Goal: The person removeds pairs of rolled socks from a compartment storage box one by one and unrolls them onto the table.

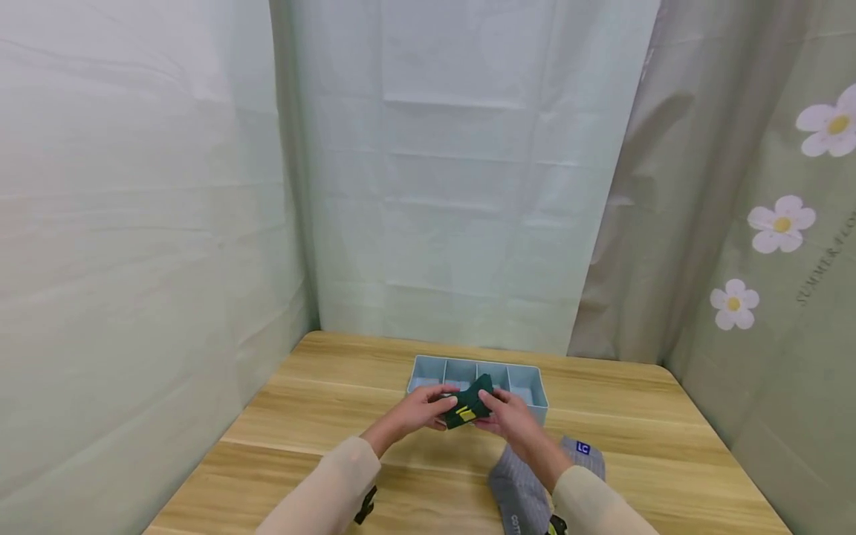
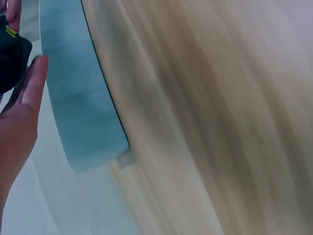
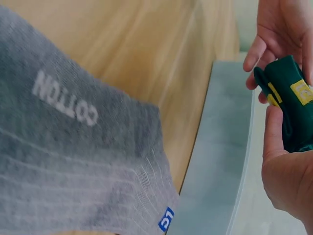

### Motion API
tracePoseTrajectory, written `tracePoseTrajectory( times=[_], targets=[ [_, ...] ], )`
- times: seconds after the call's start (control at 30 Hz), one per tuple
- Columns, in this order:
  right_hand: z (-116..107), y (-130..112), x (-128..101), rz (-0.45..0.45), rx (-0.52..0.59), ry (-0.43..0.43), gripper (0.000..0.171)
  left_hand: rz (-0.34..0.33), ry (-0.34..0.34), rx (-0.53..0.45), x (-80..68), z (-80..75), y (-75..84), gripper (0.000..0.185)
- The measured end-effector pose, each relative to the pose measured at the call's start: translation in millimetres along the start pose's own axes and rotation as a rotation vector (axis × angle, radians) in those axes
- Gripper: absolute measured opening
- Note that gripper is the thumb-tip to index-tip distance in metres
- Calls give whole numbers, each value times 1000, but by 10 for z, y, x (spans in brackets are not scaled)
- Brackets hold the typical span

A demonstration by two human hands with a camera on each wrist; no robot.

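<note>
While pale curtains (image 1: 468,223) wall the site on every side I can see, the work is confined to the wood-grain bench (image 1: 301,420). Toward its far edge: a blue-grey box (image 1: 429,368), four compartments side by side. Nearer, below my right forearm, lies a grey ribbed sock (image 1: 524,487), possibly a pair; hard to separate.

Left grip (image 1: 420,409) and right grip (image 1: 513,417) both occupied: thumbs on the upper face, fingers curled beneath, spread no wider than the folds. Between them, a green bundle (image 1: 467,410) of folded cloth, likely a sock, held up off the bench and crossing the box's near edge in the head view; whether it is truly over the box I cannot tell.

Step in hand, as I judge it: compacting the folds. Best done with thumbs pressing evenly, loose edges tucked inward, one side kept pinched while the other adjusts. Too slack and it may unroll; squeezed hard, it may twist.

Writing, large to small: curtain lettering (image 1: 825,260) beginning "SUMMER", remainder unclear, near printed daisies (image 1: 782,224); "COTTON" (image 3: 65,100) in white, upside down from the right wrist; blue tag (image 1: 583,448), "LC"; yellow patch (image 3: 302,92) on the green, its mark illegible to me.
</note>
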State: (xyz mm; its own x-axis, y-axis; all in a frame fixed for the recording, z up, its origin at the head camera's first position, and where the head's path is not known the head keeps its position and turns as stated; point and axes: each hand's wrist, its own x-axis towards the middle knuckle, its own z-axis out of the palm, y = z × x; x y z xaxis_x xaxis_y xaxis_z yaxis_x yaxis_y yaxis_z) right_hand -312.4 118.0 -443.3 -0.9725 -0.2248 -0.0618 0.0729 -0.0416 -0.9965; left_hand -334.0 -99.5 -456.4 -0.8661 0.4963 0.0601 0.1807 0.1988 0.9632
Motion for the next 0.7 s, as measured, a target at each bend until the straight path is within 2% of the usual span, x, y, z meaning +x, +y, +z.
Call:
tracePoseTrajectory(
  times=[0.1,0.23,0.53,0.7],
  targets=[
    [41,22,-62,6,-8,-26,63,-41,-31,-52,-75,-22,-8,42],
    [82,56,-136,36,-41,-72,63,-67,-70,-46,-183,-48,3,39],
    [166,148,-241,185,-131,-168,64,-140,-147,-6,-481,-92,-40,39],
    [234,219,-307,272,-174,-212,61,-148,-184,78,-624,-91,-93,31]
  ],
)
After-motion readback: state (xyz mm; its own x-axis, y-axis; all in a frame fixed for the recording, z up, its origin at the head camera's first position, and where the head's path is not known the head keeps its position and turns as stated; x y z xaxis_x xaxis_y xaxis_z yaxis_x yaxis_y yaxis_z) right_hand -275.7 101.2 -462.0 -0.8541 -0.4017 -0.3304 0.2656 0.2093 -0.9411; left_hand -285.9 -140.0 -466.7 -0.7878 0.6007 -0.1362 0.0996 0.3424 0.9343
